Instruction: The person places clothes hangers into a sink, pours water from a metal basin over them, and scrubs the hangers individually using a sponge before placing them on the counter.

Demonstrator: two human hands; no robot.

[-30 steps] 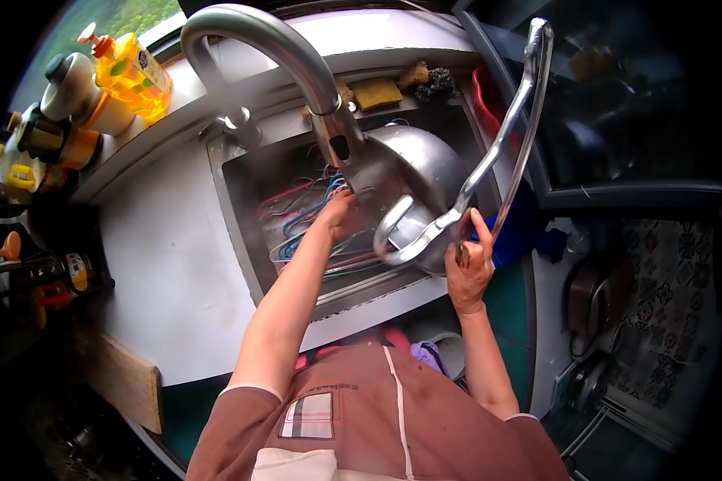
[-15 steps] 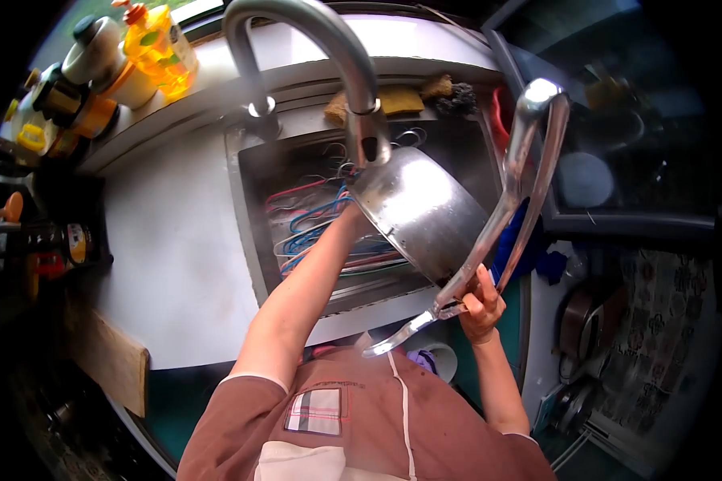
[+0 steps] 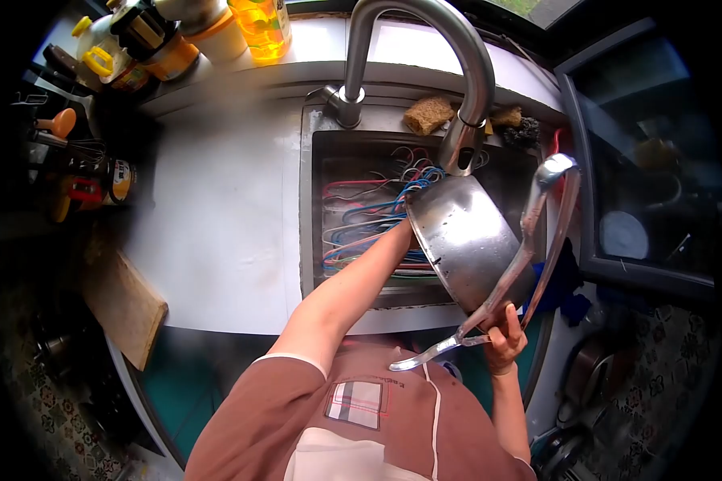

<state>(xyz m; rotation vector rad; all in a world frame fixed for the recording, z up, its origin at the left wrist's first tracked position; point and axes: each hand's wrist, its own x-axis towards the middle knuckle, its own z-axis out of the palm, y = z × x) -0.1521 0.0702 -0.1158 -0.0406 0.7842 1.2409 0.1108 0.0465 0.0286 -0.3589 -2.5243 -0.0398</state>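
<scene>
A round steel pot (image 3: 467,240) with bent metal tubing (image 3: 529,224) on its underside is tilted on its side over the sink (image 3: 309,216). Its underside faces right. My right hand (image 3: 504,341) is closed on the pot's lower right edge, beside the tubing. The left forearm reaches up to the pot's open side. My left hand is hidden behind the pot's rim or inside it, so its fingers do not show. Right above the pot is the head of a curved faucet (image 3: 477,88). Several coloured wire hangers (image 3: 357,232) lie in the sink, left of the pot.
Sponges (image 3: 429,115) and a dark scourer (image 3: 524,132) sit behind the sink. Bottles, including a yellow soap bottle (image 3: 262,28), line the back ledge. A white counter (image 3: 217,232) spreads left, with a wooden board (image 3: 126,309) at its front corner. An open window pane (image 3: 658,160) juts in at right.
The view has shifted left, so the sink, faucet and bottles appear further right. Both arms stay at the pot. My right hand keeps its grip, and the pot's tilt looks nearly the same.
</scene>
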